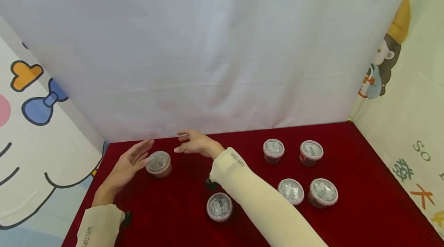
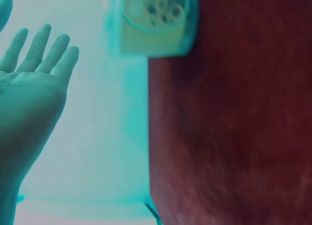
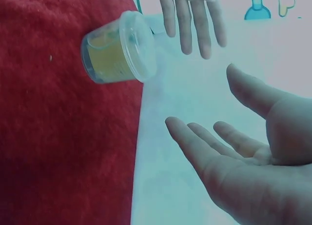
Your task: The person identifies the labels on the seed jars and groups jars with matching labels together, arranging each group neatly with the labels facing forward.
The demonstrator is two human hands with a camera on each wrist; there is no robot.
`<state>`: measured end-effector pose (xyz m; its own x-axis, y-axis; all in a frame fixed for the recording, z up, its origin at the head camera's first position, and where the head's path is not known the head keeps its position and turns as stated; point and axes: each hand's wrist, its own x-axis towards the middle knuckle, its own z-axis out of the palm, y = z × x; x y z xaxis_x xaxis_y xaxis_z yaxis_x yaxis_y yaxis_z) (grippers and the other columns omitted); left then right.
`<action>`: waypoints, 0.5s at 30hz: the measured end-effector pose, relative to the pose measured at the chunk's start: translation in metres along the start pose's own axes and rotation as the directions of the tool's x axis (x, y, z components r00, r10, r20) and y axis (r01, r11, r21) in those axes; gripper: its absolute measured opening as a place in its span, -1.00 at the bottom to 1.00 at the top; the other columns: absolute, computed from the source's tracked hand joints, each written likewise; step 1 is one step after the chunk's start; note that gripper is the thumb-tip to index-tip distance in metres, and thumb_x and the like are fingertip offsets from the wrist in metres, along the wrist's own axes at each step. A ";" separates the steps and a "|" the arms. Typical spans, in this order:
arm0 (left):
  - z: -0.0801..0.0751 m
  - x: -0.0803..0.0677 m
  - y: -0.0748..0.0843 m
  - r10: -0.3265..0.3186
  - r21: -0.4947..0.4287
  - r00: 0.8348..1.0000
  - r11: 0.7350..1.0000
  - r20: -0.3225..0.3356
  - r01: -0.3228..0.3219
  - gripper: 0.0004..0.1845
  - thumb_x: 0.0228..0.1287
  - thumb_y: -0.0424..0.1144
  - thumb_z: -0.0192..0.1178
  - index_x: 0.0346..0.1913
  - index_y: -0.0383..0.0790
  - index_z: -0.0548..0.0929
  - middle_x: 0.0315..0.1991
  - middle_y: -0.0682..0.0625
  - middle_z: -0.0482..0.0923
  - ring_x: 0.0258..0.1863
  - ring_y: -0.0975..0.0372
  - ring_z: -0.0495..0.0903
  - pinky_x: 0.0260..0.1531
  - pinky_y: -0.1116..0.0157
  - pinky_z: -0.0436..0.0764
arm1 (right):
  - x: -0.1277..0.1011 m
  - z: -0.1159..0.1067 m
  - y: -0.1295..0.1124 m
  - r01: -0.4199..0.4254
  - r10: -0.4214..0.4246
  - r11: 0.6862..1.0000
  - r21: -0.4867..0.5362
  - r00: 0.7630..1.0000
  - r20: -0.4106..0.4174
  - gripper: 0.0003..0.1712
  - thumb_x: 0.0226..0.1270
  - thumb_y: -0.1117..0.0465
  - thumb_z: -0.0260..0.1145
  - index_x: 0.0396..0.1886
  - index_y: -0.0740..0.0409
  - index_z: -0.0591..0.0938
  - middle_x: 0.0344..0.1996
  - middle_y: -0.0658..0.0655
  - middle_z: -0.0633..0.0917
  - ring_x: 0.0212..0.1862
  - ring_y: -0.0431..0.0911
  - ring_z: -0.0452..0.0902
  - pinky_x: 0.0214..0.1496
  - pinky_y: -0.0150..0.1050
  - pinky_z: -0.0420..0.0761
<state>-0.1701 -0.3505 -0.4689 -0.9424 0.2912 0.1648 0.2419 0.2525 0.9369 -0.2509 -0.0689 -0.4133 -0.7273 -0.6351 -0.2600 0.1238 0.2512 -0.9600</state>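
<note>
Both hands hover either side of a small lidded cup (image 1: 158, 163) at the back left of the red tablecloth (image 1: 364, 200), and neither one has it. The left hand (image 1: 126, 166) sits just to the cup's left, fingers straight and spread, fingertips close by the lid, though the head view cannot settle whether they brush it. The right hand (image 1: 194, 143) hangs a little apart on the other side, palm relaxed, fingers loosely extended, holding nothing. The cup looks like thin clear plastic with a snap-on lid and a yellowish-brown filling, so it should be light, a bit springy in the wall and rather slick; squeeze too hard and the wall may buckle or the lid pop. The safest hold looks to be around the wall just below the lid's rim, thumb against fingers. Five more cups (image 1: 293, 191) stand well apart on the cloth. What the filling is cannot be told. The right sleeve (image 1: 256, 204) cuts across a dark object beside the nearest cup. The left wrist view is washed teal and blurred, showing only the open palm (image 2: 29, 95) and an unclear cup-like shape at the top.
</note>
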 end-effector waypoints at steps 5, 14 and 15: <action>0.012 0.008 0.012 0.059 -0.037 0.997 0.998 0.041 -0.057 -0.35 0.60 -0.51 0.08 0.64 -0.40 0.16 0.54 0.21 0.36 0.46 0.51 0.34 0.37 0.55 0.36 | -0.011 -0.015 0.001 0.011 -0.011 1.000 0.001 1.000 0.007 -0.22 0.53 0.40 0.33 0.65 0.20 0.27 0.56 0.30 0.36 0.47 0.19 0.44 0.45 0.05 0.52; 0.039 0.019 0.027 0.103 -0.052 0.988 0.994 0.117 -0.098 -0.35 0.59 -0.54 0.05 0.64 -0.38 0.16 0.60 0.00 0.31 0.50 0.48 0.32 0.42 0.51 0.34 | -0.034 -0.033 0.010 0.019 -0.018 1.000 0.002 0.999 -0.033 -0.24 0.54 0.38 0.33 0.64 0.20 0.28 0.55 0.29 0.39 0.45 0.18 0.47 0.46 0.02 0.52; 0.042 0.019 0.029 0.099 -0.055 0.987 0.994 0.128 -0.092 -0.34 0.60 -0.53 0.06 0.65 -0.37 0.16 0.62 -0.09 0.27 0.51 0.48 0.31 0.42 0.50 0.34 | -0.036 -0.035 0.012 0.020 -0.020 1.000 -0.002 0.999 -0.035 -0.24 0.55 0.37 0.33 0.64 0.20 0.28 0.55 0.29 0.39 0.45 0.18 0.47 0.46 0.02 0.51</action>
<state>-0.1714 -0.2987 -0.4520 -0.8764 0.4307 0.2155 0.3148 0.1736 0.9331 -0.2462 -0.0174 -0.4120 -0.7532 -0.6137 -0.2369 0.1079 0.2399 -0.9648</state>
